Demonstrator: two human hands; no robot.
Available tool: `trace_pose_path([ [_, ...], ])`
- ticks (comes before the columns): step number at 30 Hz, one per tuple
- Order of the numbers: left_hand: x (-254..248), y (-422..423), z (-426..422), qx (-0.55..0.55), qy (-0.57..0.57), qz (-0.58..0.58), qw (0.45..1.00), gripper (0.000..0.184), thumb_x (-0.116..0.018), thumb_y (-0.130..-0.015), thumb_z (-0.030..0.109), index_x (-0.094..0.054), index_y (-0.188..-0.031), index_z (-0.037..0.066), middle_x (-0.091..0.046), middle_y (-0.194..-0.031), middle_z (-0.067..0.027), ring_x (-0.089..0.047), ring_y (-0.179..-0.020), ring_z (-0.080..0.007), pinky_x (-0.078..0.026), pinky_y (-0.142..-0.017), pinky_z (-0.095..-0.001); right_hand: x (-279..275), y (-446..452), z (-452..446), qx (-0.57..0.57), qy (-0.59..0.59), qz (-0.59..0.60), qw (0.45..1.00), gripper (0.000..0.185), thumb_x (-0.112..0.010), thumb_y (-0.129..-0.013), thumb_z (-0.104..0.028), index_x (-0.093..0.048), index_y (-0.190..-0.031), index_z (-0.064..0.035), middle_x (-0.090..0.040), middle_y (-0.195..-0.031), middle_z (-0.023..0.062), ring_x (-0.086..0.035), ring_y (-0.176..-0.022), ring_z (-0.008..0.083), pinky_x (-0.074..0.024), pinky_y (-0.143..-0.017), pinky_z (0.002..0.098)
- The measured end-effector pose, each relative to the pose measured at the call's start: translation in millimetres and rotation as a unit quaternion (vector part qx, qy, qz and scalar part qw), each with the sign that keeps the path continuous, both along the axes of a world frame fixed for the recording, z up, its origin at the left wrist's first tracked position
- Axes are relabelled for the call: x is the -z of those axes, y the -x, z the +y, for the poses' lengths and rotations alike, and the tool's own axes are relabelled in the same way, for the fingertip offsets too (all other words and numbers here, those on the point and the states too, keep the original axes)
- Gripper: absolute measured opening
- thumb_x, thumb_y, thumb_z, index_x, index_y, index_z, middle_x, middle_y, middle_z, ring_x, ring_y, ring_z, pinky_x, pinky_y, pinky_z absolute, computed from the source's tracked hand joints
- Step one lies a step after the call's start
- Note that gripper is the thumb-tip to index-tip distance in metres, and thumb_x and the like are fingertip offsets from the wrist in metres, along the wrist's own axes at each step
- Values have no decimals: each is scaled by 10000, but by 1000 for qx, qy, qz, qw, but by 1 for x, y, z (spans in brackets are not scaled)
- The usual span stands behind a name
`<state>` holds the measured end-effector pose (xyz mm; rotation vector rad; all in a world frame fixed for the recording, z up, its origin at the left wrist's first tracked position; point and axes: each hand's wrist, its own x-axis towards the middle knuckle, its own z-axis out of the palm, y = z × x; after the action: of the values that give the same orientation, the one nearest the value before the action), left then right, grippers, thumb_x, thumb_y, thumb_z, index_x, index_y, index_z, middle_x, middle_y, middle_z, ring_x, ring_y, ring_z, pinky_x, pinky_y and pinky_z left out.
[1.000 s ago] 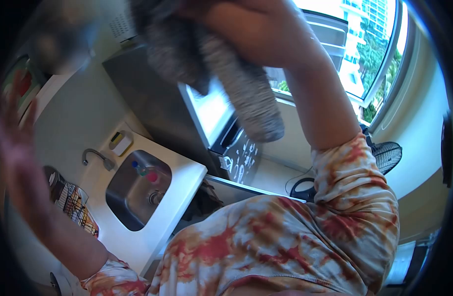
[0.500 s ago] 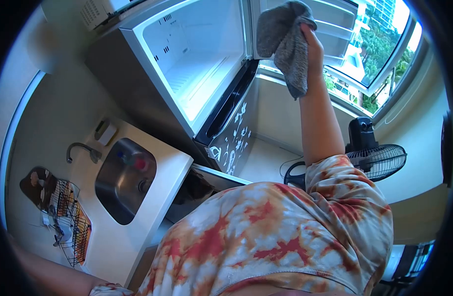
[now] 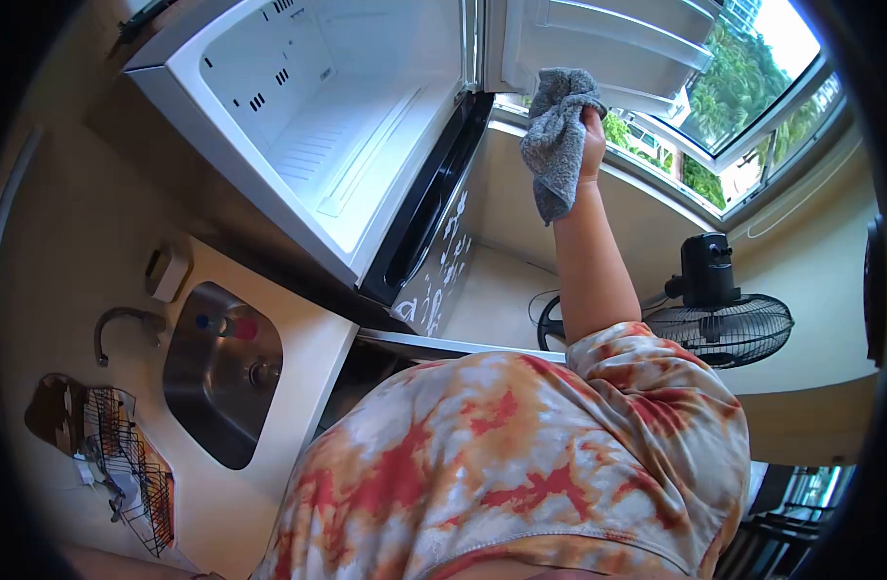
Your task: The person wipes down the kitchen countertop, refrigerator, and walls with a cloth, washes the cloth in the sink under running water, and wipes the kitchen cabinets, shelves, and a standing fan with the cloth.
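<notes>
My right hand (image 3: 594, 143) is closed around a grey cloth (image 3: 556, 145), which hangs down from the fist. The arm stretches forward, and the cloth appears just under the lower edge of the open freezer door (image 3: 608, 53); I cannot tell whether they touch. To the left of it, the freezer compartment (image 3: 318, 145) stands open, with a white lining and nothing on its floor. Below the compartment is the refrigerator's dark lower door (image 3: 443, 271), with white flower patterns. Only a sliver of my left forearm shows at the bottom left edge; my left hand is out of view.
A black fan (image 3: 719, 324) stands to the right, below an open window (image 3: 753, 97). On the left, a counter (image 3: 313, 333) holds a steel sink (image 3: 221, 387) with small coloured items inside, a curved faucet (image 3: 124, 317) and a wire dish rack (image 3: 134, 464).
My right hand and the cloth have come down from in front of the freezer door's inside to its lower edge. The view has shifted, and most of my left forearm has left it.
</notes>
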<state>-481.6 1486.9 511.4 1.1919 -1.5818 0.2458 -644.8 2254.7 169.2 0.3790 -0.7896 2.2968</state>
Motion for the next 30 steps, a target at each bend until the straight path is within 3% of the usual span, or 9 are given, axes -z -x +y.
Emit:
trace_pose_path([
  [5, 60, 42, 70, 361, 369, -88, 852, 846, -671, -839, 313, -156, -1500, 189, -155, -1497, -198, -191, -1374, -381, -264, -1014, -653, 37, 31, 13, 55, -54, -107, 991, 439, -294, -992, -287, -518, -1236, 1, -600, -1154, 185, -582, -1059, 343, -471, -941, 462],
  [8, 201, 62, 230, 737, 83, -136, 657, 293, -516, -875, 3, -596, -1157, 2, -553, -1247, -141, -518, -1158, -294, -420, -983, -387, 57, 46, 6, 24, -47, -142, 989, 442, -303, -991, -295, -516, -1235, 7, -594, -1164, 194, -579, -1064, 352, -467, -946, 475],
  [11, 318, 67, 326, 866, 28, -380, 325, 273, -619, -717, -16, -683, -962, 87, -611, -1042, -94, -564, -1018, -318, -463, -895, -406, 78, 47, 6, -95, 35, -135, 986, 336, -387, -979, -190, -540, -1200, 12, -620, -1105, 164, -619, -968, 305, -513, -867, 407],
  [13, 424, 68, 362, 890, -99, -384, 225, 262, -664, -713, 26, -695, -958, 114, -630, -1036, -93, -580, -1011, -294, -465, -900, -390, 93, 51, 11, -135, 29, -127, 982, 392, -368, -982, -237, -513, -1242, 18, -596, -1161, 189, -587, -1042, 346, -474, -934, 451],
  [21, 570, -14, 483, 797, -87, -558, 214, 301, -556, -873, 426, -693, -1020, 202, -622, -1041, -43, -517, -1120, -250, -209, -1039, -625, 159, 0, 63, -331, 114, -114, 930, 477, -356, -940, -313, -488, -1264, 10, -552, -1235, 232, -527, -1137, 410, -400, -1010, 528],
  [23, 560, -23, 480, 801, -37, -492, 340, 319, -526, -880, 461, -693, -1035, 237, -615, -1058, -45, -457, -1202, -273, -145, -1042, -671, 176, -20, 60, -340, 182, -82, 919, 462, -355, -930, -314, -514, -1229, 1, -556, -1229, 234, -530, -1131, 413, -395, -1012, 537],
  [27, 563, -71, 491, 786, 28, -460, 412, 362, -519, -896, 427, -638, -1140, 189, -524, -1282, -69, -361, -1307, -316, -93, -1071, -656, 174, -63, 26, -225, 160, -139, 951, 491, -291, -938, -349, -523, -1223, -24, -522, -1270, 248, -482, -1188, 418, -363, -1034, 548],
  [29, 569, -119, 506, 806, 22, -530, 265, 450, -493, -903, 475, -576, -1225, 172, -500, -1326, -64, -359, -1320, -283, -151, -1072, -641, 172, -89, -3, -160, 135, -130, 969, 583, -225, -961, -426, -456, -1306, -16, -424, -1378, 251, -395, -1275, 419, -288, -1098, 517],
  [30, 571, -131, 504, 795, 27, -528, 298, 448, -479, -909, 484, -577, -1213, 169, -495, -1337, -59, -356, -1326, -276, -147, -1075, -640, 159, -109, -16, -194, 152, -117, 962, 612, -211, -964, -456, -451, -1312, -13, -444, -1366, 239, -413, -1263, 414, -291, -1100, 505],
])
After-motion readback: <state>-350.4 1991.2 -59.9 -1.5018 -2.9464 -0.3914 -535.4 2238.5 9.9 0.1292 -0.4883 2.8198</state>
